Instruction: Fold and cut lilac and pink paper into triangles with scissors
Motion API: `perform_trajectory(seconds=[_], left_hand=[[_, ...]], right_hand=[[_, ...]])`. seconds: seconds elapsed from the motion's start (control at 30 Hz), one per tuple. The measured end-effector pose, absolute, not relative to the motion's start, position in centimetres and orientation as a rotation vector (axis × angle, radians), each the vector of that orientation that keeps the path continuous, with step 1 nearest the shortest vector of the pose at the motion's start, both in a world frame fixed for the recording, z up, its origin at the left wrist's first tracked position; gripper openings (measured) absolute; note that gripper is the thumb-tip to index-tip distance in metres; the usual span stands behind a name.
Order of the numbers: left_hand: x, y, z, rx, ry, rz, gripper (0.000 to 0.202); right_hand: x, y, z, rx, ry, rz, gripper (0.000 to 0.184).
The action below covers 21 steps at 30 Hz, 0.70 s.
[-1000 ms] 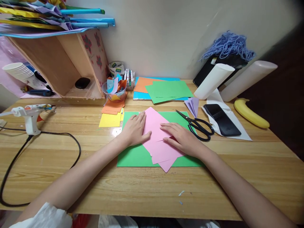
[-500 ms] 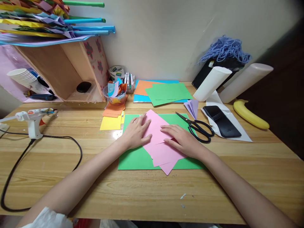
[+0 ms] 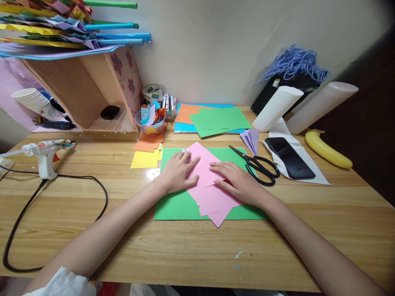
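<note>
Several overlapping pieces of pink paper lie at an angle on a larger green sheet, one corner reaching past its front edge. My left hand rests on the left side of the pink paper, fingers apart. On the right side lies my right hand, flat with fingers stretched across the pink paper. Black-handled scissors are just beyond my right hand, partly on the green sheet. A folded purple paper fan sits behind the scissors.
A glue gun with a looping black cord stands at left. Orange and yellow paper lie near a tub of scraps. At right are a phone, a banana and white rolls.
The fingers of my left hand have shifted slightly on the pink paper, the index finger stretching out a little more. My right hand stays in place. The whole view has moved a touch.
</note>
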<state>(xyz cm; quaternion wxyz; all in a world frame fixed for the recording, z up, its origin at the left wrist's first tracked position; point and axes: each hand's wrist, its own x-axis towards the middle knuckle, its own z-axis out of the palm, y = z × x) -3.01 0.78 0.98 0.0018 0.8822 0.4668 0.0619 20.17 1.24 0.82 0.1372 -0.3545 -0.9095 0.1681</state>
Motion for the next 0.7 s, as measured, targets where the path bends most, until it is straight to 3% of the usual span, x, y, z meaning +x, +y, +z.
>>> perform_trajectory(seconds=[0.7], left_hand=[[-3.39, 1.12, 0.65, 2.777, 1.224, 0.291, 0.056]], right_hand=[[20.14, 1.12, 0.8, -1.033, -2.64, 0.478, 0.039]])
